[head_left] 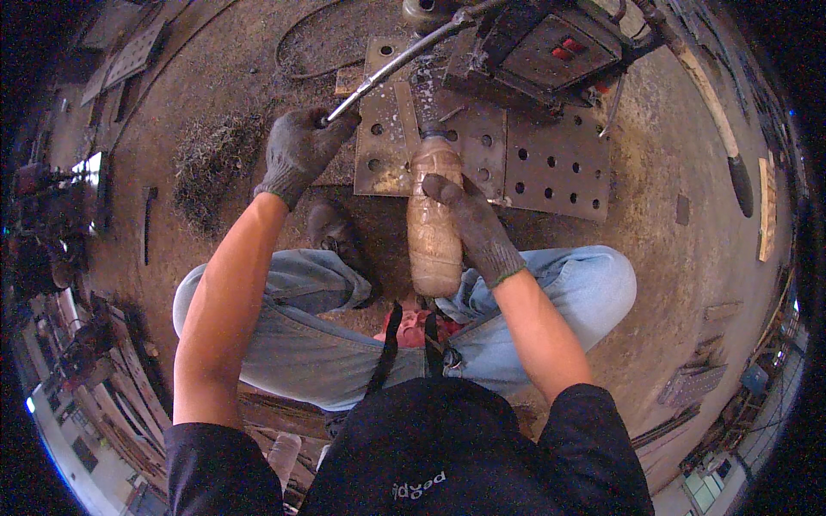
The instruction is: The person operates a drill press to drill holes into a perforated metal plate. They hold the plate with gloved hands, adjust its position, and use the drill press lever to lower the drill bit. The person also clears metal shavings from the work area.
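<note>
Far left of the frame: dim clutter of metal stock, too dark to sort out. Left of centre, a pile of metal shavings (211, 163) lies on the dirt floor (662, 163). Just right of it, the left hand (299, 153), in a dark knit glove, has its fingers wrapped tight around the lower end of a flexible metal hose (404, 58), which runs up and right toward the top centre of the frame. Below that hand, a dark shoe (334, 230) shows beside the edge of a steel plate. Centre: the right hand (476, 225), also gloved, is clamped on the side of a grimy plastic bottle (433, 225), fingers curled over its upper half. The bottle stands tilted, neck pointing up-frame toward the perforated steel plates (551, 159), its base down near the person's knees in blue jeans. Cannot tell whether its cap is on. Top centre-right, a dark machine (551, 52) with 2 red buttons sits on the plates. Far right, a long-handled tool (710, 103) lies on the floor, well apart from both hands.
</note>
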Demonstrator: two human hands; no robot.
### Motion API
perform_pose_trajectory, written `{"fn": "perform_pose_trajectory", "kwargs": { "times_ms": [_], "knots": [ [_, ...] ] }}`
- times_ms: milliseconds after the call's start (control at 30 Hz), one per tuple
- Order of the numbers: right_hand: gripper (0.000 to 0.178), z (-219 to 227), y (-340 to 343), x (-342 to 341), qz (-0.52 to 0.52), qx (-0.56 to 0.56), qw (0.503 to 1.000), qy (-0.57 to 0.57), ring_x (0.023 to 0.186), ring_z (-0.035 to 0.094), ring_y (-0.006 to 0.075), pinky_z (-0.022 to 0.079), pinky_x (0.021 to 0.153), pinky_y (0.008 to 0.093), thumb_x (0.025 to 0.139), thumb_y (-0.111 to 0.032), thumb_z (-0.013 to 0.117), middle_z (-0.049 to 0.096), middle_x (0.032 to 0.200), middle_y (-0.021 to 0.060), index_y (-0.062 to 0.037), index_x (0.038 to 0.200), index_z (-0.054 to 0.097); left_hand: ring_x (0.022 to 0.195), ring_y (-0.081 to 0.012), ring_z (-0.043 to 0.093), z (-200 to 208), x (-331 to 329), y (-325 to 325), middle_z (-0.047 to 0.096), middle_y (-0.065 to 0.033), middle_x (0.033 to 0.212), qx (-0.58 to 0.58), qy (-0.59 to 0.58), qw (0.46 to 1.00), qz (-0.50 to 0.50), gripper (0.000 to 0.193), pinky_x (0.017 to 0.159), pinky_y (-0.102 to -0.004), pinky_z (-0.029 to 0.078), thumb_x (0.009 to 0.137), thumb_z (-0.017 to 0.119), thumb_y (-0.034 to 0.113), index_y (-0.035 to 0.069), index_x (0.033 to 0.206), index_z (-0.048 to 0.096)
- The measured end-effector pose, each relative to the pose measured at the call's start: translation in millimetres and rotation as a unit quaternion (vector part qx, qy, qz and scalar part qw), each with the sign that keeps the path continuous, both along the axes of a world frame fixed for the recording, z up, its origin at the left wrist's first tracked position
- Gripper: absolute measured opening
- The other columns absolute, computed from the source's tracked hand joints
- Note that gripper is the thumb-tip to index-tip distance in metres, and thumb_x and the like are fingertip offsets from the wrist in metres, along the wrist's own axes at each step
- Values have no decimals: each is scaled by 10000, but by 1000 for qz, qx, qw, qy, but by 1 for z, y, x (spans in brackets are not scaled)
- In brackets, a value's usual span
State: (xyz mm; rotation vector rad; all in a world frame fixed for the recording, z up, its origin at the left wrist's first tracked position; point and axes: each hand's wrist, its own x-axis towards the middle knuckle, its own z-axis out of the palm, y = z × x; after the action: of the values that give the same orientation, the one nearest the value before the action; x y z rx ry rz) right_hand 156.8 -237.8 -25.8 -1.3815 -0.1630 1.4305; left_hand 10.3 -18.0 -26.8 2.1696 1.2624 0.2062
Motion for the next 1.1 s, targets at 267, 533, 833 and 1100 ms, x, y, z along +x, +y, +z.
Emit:
{"fn": "perform_pose_trajectory", "kwargs": {
  "times_ms": [267, 533, 833, 1100],
  "knots": [
    [598, -63, -9, 14, 23, -34, 999, -32, 767, 664, 196, 575, 668, 350, 848, -477, 741, 642, 955, 77, -43, 1219, 565, 626, -331, 668, 3, 3, -3, 661, -187, 660, 16, 0, 1000, -4, 581, 612, -427, 483, 797, 689, 624, 62, 918, 769],
    [508, -54, -7, 13, 3, -32, 999, -18, 729, 669, 191, 577, 638, 344, 878, -438, 731, 660, 911, 74, -49, 1174, 594, 620, -303, 669, 3, 2, -4, 654, -183, 656, 0, -9, 1000, 4, 581, 616, -419, 486, 799, 694, 621, 60, 927, 769],
    [497, -45, -7, 13, 6, -37, 999, -20, 724, 670, 191, 579, 640, 349, 877, -436, 732, 658, 913, 69, -56, 1167, 595, 658, -338, 688, -1, 1, -2, 664, -198, 678, 34, -2, 999, -10, 575, 616, -432, 491, 800, 686, 626, 76, 942, 775],
    [518, -29, -5, 9, -25, -57, 998, 31, 726, 673, 197, 582, 640, 350, 862, -424, 731, 655, 926, 74, -53, 1189, 580, 642, -324, 684, 0, 1, -3, 659, -187, 662, 16, -6, 1000, 4, 576, 612, -423, 489, 796, 693, 623, 70, 940, 771]
  ]
}}
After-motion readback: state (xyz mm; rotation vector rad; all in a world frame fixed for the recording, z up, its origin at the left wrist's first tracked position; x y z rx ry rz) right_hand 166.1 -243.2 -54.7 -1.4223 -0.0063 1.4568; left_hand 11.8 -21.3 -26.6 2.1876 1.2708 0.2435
